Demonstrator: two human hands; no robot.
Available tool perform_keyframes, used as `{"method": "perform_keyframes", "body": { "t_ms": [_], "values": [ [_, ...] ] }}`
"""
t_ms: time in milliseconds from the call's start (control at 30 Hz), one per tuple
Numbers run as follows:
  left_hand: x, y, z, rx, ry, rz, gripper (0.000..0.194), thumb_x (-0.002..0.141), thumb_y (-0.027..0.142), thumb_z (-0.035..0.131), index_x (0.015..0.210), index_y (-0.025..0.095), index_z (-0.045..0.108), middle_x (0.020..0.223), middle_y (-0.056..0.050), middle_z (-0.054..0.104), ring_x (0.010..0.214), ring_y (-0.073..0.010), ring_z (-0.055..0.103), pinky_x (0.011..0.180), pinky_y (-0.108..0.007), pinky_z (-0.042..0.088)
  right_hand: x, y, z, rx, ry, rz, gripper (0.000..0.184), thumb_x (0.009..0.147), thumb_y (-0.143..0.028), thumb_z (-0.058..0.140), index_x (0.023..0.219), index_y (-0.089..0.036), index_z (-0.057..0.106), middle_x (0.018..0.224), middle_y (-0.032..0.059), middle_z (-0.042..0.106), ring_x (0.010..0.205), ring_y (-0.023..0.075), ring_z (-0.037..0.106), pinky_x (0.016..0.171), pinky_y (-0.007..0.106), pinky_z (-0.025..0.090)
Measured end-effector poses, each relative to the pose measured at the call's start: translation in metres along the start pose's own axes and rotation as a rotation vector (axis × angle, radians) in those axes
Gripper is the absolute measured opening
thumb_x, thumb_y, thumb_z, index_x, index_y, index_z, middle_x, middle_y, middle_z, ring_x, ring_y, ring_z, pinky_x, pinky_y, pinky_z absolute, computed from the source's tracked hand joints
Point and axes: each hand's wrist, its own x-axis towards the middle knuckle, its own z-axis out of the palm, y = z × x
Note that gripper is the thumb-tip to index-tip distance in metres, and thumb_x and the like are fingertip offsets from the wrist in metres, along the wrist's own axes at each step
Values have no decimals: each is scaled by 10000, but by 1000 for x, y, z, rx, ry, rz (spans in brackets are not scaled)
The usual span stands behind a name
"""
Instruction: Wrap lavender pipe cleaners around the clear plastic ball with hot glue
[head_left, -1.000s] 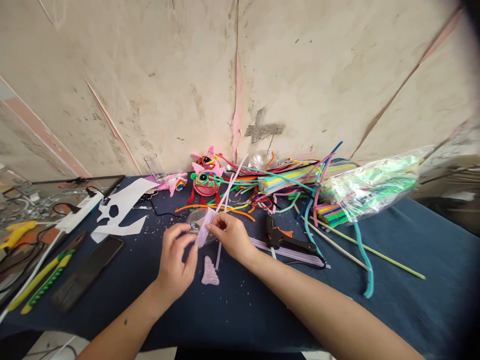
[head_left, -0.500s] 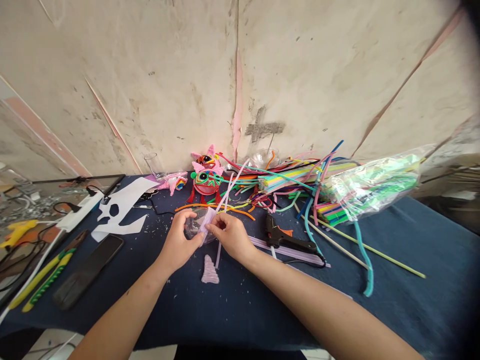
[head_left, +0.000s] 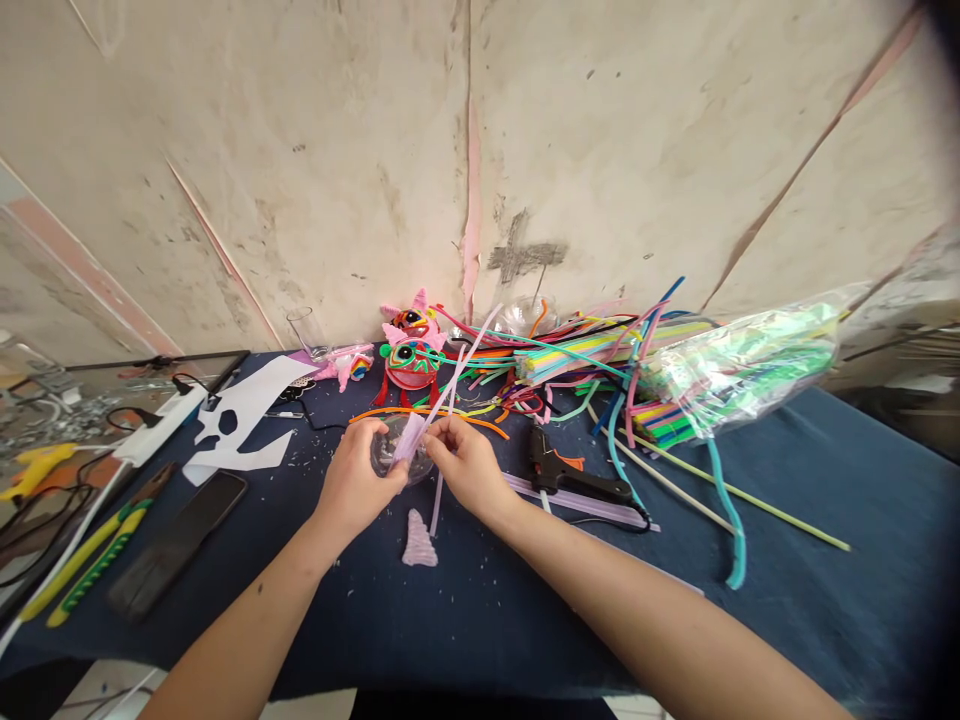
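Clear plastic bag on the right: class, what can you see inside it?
Inside the clear plastic bag lie bundled pipe cleaners, mostly green, with striped mixed colours at its open left end. Glare on the plastic hides how many there are.

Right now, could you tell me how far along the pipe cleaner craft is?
Done: two finished figures stand by the wall, and a coiled lilac cone lies on the blue cloth. In hand: the left hand and right hand wrap a lilac pipe cleaner on a clear dome. Left: most of the dome looks bare.
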Motion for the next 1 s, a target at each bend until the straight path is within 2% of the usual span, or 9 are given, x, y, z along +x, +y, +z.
{"method": "perform_keyframes", "body": {
  "t_ms": [133,267,367,467,600,667,733,900,1000],
  "values": [
    [3,-5,-4,-45,-30,-100,346,671,258,643,987,224,507,1053,-57,605,1020,-255,602,899,-428,479,0,0,-7,15,16,1,110,785,-278,495,720,-199,534,592,-36,528,533,120,480,521,235,398],
    [4,-9,-6,-108,-55,-157,337,671,275,642,974,226,505,1051,-47,600,1033,-249,595,934,-438,456,-3,1,-13,-94,0,-75,125,804,-242,488,719,-193,567,627,-15,580,570,131,522,554,244,427],
    [4,-11,-6,-128,-50,-165,336,674,279,643,973,223,502,1052,-46,594,1028,-240,592,947,-433,446,-7,4,-12,-229,-23,-221,137,829,-174,493,786,-186,623,727,30,650,667,160,585,653,284,478],
    [2,-13,-5,-138,-42,-143,331,685,269,645,979,226,500,1057,-44,585,1022,-233,584,955,-434,437,-9,6,-10,-359,-17,-433,209,857,-116,484,933,-189,664,846,78,669,799,199,608,756,340,514],
    [0,-15,-2,-149,-28,-103,341,692,258,651,995,232,498,1059,-38,575,1034,-234,576,939,-428,444,-7,7,-9,-553,-38,-646,331,847,-61,503,1097,-204,665,1170,146,622,1099,273,541,911,451,503],
    [-1,-16,-1,-150,-24,-93,341,691,259,654,994,230,500,1052,-37,576,1038,-233,576,936,-423,445,-5,8,-9,-611,-72,-676,358,835,-44,518,1111,-214,670,1267,146,590,1196,297,487,959,497,482],
    [-1,-16,-1,-153,-21,-93,337,689,259,658,987,229,506,1048,-37,582,1041,-234,579,933,-417,448,-4,12,-8,-610,-99,-694,363,845,-39,499,1114,-211,672,1270,145,601,1213,294,487,960,503,493],
    [-1,-17,-2,-163,-22,-91,332,689,251,660,984,229,511,1056,-39,586,1062,-235,577,934,-409,450,-4,22,-3,-521,-91,-710,350,906,-69,411,1162,-156,633,1210,165,632,1137,243,585,927,409,543],
    [-2,-16,-3,-160,-34,-101,332,692,253,654,988,227,505,1066,-43,581,1070,-235,572,944,-413,444,-5,24,-1,-500,-69,-695,332,921,-99,408,1158,-168,631,1191,154,639,1098,229,618,917,374,550]
  ]
}}
